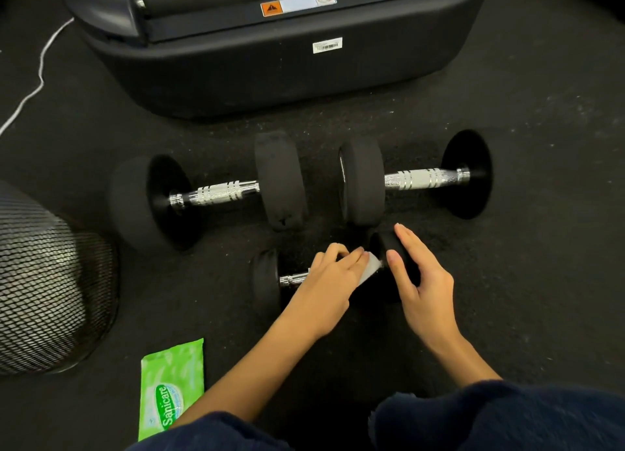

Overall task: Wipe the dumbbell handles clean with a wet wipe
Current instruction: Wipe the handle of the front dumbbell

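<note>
A small black dumbbell (267, 281) lies on the dark floor in front of me. My left hand (329, 278) presses a white wet wipe (370, 268) around its chrome handle, hiding most of the bar. My right hand (417, 274) grips the right weight head of the same dumbbell (382, 242). Behind it lie two larger dumbbells side by side, one on the left (223, 193) and one on the right (419, 178), both with bare chrome handles.
A green wet wipe pack (169, 383) lies on the floor at the lower left. A black mesh object (44, 281) stands at the left edge. A big black machine base (270, 55) blocks the far side, with a white cable (37, 82) beside it.
</note>
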`<state>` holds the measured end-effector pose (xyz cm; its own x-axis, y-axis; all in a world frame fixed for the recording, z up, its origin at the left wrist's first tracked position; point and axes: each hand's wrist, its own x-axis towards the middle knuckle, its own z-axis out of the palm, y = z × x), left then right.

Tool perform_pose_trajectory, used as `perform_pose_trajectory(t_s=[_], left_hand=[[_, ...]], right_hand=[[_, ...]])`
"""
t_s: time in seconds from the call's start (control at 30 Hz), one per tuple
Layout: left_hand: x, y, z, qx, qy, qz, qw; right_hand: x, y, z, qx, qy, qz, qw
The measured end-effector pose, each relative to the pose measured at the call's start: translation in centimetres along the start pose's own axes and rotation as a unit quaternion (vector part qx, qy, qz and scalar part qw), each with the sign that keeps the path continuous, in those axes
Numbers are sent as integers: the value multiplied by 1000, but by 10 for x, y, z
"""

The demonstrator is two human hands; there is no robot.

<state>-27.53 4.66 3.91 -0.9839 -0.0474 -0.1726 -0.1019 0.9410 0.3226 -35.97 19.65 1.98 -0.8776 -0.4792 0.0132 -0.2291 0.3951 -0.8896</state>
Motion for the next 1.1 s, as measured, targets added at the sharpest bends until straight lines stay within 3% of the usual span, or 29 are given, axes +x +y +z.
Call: perform_pose_trajectory(t_s=[0.17,0.27,0.63,0.87,1.1], left_hand=[[2,-2,26,129,45,39,990],[1,5,40,168,69,13,983],[11,3,42,136,144,-109,974],[12,6,53,195,134,-47,970],[18,13,58,159,205,-91,962]], right_hand=[[-1,2,3,0,12,-10,1000],[0,4,4,2,18,-15,1000],[0,6,5,8,17,-18,1000],[-2,8,7,7,27,-23,999],[0,8,6,-4,22,-23,999]])
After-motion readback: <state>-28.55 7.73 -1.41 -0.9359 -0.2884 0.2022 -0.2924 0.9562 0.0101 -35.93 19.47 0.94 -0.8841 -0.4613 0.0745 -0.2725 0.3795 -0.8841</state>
